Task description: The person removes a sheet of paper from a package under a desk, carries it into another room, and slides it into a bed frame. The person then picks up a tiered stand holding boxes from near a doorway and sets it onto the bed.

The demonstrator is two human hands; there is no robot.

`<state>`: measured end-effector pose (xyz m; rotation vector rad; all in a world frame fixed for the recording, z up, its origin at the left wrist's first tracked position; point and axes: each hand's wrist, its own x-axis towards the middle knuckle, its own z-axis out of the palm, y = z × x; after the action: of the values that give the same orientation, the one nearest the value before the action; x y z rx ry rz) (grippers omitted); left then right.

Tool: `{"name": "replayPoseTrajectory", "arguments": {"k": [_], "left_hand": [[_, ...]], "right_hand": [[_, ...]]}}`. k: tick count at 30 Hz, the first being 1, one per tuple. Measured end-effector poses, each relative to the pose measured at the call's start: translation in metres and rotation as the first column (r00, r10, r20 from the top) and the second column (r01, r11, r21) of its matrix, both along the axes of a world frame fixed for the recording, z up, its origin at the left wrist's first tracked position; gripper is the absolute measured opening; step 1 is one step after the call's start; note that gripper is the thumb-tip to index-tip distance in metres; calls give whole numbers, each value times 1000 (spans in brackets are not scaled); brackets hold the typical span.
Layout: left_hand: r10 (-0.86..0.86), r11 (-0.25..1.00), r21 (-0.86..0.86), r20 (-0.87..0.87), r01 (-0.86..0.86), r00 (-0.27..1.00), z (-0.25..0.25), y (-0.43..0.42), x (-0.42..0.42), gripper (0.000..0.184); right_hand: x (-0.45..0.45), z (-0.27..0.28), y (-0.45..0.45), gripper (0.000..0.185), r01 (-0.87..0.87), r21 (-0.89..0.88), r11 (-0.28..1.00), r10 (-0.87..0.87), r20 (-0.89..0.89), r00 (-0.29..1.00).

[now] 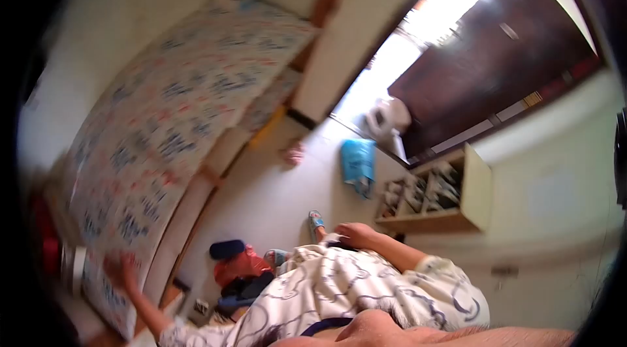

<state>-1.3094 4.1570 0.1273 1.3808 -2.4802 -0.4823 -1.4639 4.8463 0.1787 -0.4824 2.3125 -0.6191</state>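
My left hand point(121, 270) is at the lower left, over the edge of a bed with a patterned mattress point(176, 112). Motion blurs its fingers, and whether it touches the mattress is unclear. My right hand point(353, 235) is close to my body, at the front of my patterned light shirt point(353, 282). Its fingers are bent in beside a dark bit at the shirt's hem, and what they hold, if anything, is too small to tell.
A blue bag point(358, 163) and pink footwear point(295, 154) are on the floor ahead. To the right, a wooden rack point(477, 190) holds shoes near a dark door point(496, 53). Beside my feet lie a red bag point(243, 267) and a dark blue item point(226, 249).
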Motion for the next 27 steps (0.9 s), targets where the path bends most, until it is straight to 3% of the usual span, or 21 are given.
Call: {"name": "replayPoseTrajectory", "arguments": {"k": [1,2,3,4,5,9,10,11,13,15,17,18,19,20,21,22,23,25,27], "left_hand": [[63,996,-71,40,-61,997,10,7,-8,70],[38,927,374,-27,-25,999,29,14,-19,69],[-18,998,-59,17,19,1000,-35,-43,-4,68],[126,895,-444,341,42,932,-11,-30,-14,67],[89,890,-450,333,75,939,9,-12,-25,67],[131,990,-99,460,-96,878,41,19,-18,81],[-80,953,-245,361,177,929,24,17,-19,31],[-137,931,-287,305,228,943,30,35,-22,30],[-305,866,-407,32,291,952,40,121,-30,28],[-553,764,-505,-193,401,810,73,236,-44,28],[-372,905,-324,-284,277,884,4,282,-42,26],[-404,911,-214,-307,352,862,-18,309,-38,23],[-319,947,-6,-131,321,939,5,357,-42,22],[-369,926,3,-199,378,908,-19,372,-34,22],[-381,911,130,-101,392,919,-38,375,-26,24],[-274,855,403,-185,327,944,-18,393,-35,27],[-84,807,576,-104,129,991,-10,411,-36,27],[-128,890,421,-134,173,983,-27,415,-27,18],[-107,909,357,-298,215,949,-28,419,-23,15]], "right_hand": [[2,-7,2,27,-25,-9,1000,25,-18,1000],[3,-3,-3,27,28,-45,999,-29,-13,999],[4,-14,0,27,89,-146,985,-92,-18,996],[0,4,-5,27,78,-62,995,-78,3,997],[-2,3,-1,28,85,-66,994,-84,14,996],[1,-9,3,29,143,-23,989,-143,12,990],[-1,-14,11,29,159,-20,987,-159,2,987],[-3,-17,20,29,166,-28,986,-166,3,986],[-1,-22,40,28,241,11,971,-241,8,971],[0,-30,62,31,254,59,965,-254,-10,967],[6,-44,88,30,306,19,952,-306,6,952],[11,-48,102,30,285,17,958,-285,25,958],[14,-53,114,30,311,34,950,-312,33,950],[14,-57,121,30,314,41,949,-315,42,948],[12,-46,123,29,272,133,953,-283,64,957],[11,-48,128,31,276,119,954,-287,93,953],[11,-56,145,31,251,124,960,-265,108,958],[11,-77,172,32,203,169,965,-228,150,962],[3,-93,191,33,143,204,968,-183,190,965]]}}
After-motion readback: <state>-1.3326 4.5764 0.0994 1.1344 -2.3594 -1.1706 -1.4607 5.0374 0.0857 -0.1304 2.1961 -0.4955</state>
